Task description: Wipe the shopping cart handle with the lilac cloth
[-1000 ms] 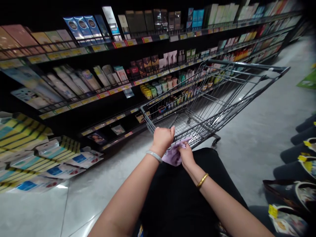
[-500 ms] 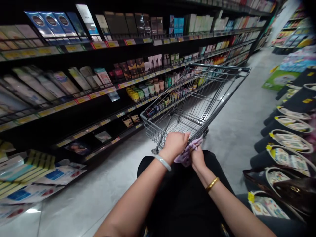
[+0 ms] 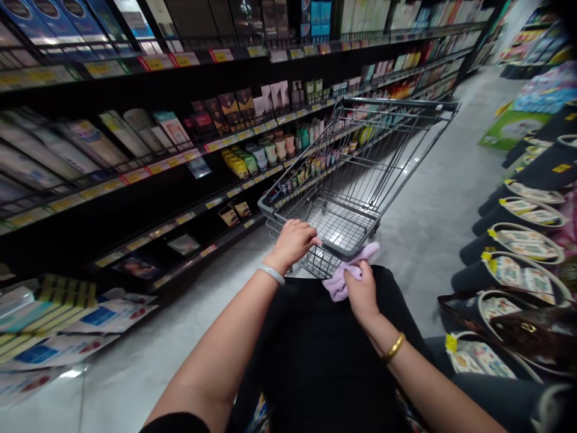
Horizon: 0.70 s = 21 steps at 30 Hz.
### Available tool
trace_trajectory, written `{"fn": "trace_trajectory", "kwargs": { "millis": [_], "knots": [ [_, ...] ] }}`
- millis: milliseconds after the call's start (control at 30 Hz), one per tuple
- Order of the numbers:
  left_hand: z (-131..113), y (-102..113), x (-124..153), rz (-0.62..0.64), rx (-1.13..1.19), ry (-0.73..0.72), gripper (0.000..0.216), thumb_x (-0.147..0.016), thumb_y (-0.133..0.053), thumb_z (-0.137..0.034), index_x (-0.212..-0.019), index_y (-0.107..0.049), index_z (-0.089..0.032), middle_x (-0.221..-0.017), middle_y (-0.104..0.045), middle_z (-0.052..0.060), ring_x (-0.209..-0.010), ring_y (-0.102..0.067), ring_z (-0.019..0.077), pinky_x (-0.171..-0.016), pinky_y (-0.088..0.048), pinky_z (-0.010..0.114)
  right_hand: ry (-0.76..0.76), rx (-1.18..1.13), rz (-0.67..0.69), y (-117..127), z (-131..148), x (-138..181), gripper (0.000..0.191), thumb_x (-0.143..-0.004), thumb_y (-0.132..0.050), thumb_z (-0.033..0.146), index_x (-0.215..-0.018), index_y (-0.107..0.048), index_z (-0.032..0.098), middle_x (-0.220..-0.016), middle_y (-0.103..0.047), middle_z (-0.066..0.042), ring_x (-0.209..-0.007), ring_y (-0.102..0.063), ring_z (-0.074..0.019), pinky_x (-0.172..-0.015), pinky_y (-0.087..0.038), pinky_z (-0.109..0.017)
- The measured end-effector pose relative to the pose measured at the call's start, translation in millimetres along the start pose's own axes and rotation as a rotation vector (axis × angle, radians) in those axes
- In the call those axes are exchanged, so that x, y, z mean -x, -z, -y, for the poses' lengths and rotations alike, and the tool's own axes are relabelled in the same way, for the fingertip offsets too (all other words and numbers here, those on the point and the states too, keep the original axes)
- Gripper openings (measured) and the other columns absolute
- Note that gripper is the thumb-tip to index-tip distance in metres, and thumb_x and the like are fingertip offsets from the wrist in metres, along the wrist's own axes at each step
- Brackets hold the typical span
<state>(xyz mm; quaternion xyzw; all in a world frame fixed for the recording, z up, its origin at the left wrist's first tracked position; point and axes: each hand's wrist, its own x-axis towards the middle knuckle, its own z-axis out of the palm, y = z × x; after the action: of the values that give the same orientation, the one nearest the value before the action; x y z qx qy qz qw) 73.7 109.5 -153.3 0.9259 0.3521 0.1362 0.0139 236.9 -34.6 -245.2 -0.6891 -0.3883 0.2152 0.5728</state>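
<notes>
- The cart [image 3: 269, 205] is held by its front rim in the left grip [image 3: 294, 239], curled over it, presumably to be kept steady.
- The purple cloth [image 3: 337, 284] is clamped in the right grip [image 3: 362, 290], at the cart's front corner; whether the rim is touched cannot be told. Being bunched, it is probably easily pinched.
- Beyond the left grip, packages [image 3: 229, 108] are lined up, apparently for display; price tags [image 3: 220, 55] are too blurred to read.
- Right of the right grip, bins [image 3: 466, 273] are marked with yellow labels [image 3: 451, 343], likewise illegible.
</notes>
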Motion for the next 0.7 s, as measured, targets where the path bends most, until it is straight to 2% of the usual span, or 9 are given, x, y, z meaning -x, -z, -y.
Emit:
{"fn": "trace_trajectory", "kwargs": {
  "millis": [67,167,233,300,433,533,600,700],
  "knots": [
    [-2,0,0,-0.014,0.0,0.0,0.05,-0.098,-0.031,-0.056,-0.08,-0.063,-0.021,-0.08,-0.062,0.004,-0.082,-0.051,0.0192,-0.078,-0.031,0.035,0.088,-0.003,-0.007,9,16,7,0.007,-0.078,-0.057,0.024,-0.085,-0.055,0.023,-0.088,-0.052,-0.002,-0.084,-0.053,-0.0186,-0.079,-0.046,-0.035],
    [-8,0,1,-0.014,0.006,0.004,0.048,-0.099,-0.034,-0.054,-0.08,-0.064,-0.021,-0.08,-0.062,0.004,-0.082,-0.051,0.019,-0.078,-0.031,0.034,0.446,0.099,0.022,20,39,14,0.002,-0.081,-0.059,0.022,-0.081,-0.058,0.023,-0.09,-0.052,-0.003,-0.087,-0.054,-0.0195,-0.082,-0.047,-0.036],
    [-14,0,3,-0.015,0.013,0.013,0.046,-0.098,-0.037,-0.053,-0.081,-0.065,-0.021,-0.081,-0.063,0.004,-0.082,-0.052,0.0192,-0.079,-0.031,0.035,0.683,0.234,0.098,19,40,12,0.007,-0.084,-0.06,0.021,-0.082,-0.065,0.024,-0.095,-0.056,-0.006,-0.096,-0.055,-0.0225,-0.088,-0.047,-0.039],
    [-23,0,4,-0.025,0.027,0.016,0.044,-0.098,-0.039,-0.051,-0.082,-0.065,-0.021,-0.081,-0.063,0.004,-0.082,-0.052,0.0195,-0.079,-0.031,0.035,0.803,0.381,0.2,12,27,6,0.016,-0.088,-0.057,0.019,-0.092,-0.071,0.026,-0.102,-0.06,-0.008,-0.106,-0.053,-0.0246,-0.095,-0.045,-0.042],
    [-41,-3,7,-0.054,0.043,0.027,0.043,-0.099,-0.039,-0.049,-0.081,-0.065,-0.021,-0.081,-0.063,0.005,-0.084,-0.053,0.0201,-0.08,-0.032,0.035,0.825,0.564,0.405,-8,-20,2,0.026,-0.093,-0.048,0.017,-0.098,-0.072,0.026,-0.103,-0.066,-0.008,-0.103,-0.055,-0.0241,-0.094,-0.046,-0.042],
    [-50,-4,6,-0.066,0.047,0.038,0.042,-0.098,-0.04,-0.049,-0.081,-0.066,-0.021,-0.081,-0.064,0.005,-0.085,-0.054,0.0204,-0.081,-0.032,0.035,0.73,0.66,0.413,-17,-42,9,0.026,-0.094,-0.047,0.019,-0.107,-0.069,0.023,-0.106,-0.067,-0.01,-0.099,-0.057,-0.0241,-0.09,-0.047,-0.04],
    [-52,-4,5,-0.062,0.052,0.044,0.042,-0.098,-0.041,-0.049,-0.081,-0.067,-0.021,-0.081,-0.064,0.005,-0.085,-0.054,0.0204,-0.081,-0.032,0.035,0.673,0.712,0.4,-18,-41,10,0.027,-0.094,-0.048,0.021,-0.112,-0.067,0.021,-0.107,-0.066,-0.011,-0.095,-0.058,-0.0238,-0.087,-0.048,-0.039],
    [-52,-2,4,-0.032,0.053,0.053,0.042,-0.098,-0.042,-0.048,-0.082,-0.068,-0.021,-0.081,-0.065,0.006,-0.085,-0.055,0.0204,-0.08,-0.033,0.035,0.754,0.732,0.44,-19,-24,4,0.025,-0.095,-0.047,0.022,-0.107,-0.069,0.024,-0.103,-0.066,-0.01,-0.099,-0.056,-0.025,-0.089,-0.046,-0.039]
  ]
}}
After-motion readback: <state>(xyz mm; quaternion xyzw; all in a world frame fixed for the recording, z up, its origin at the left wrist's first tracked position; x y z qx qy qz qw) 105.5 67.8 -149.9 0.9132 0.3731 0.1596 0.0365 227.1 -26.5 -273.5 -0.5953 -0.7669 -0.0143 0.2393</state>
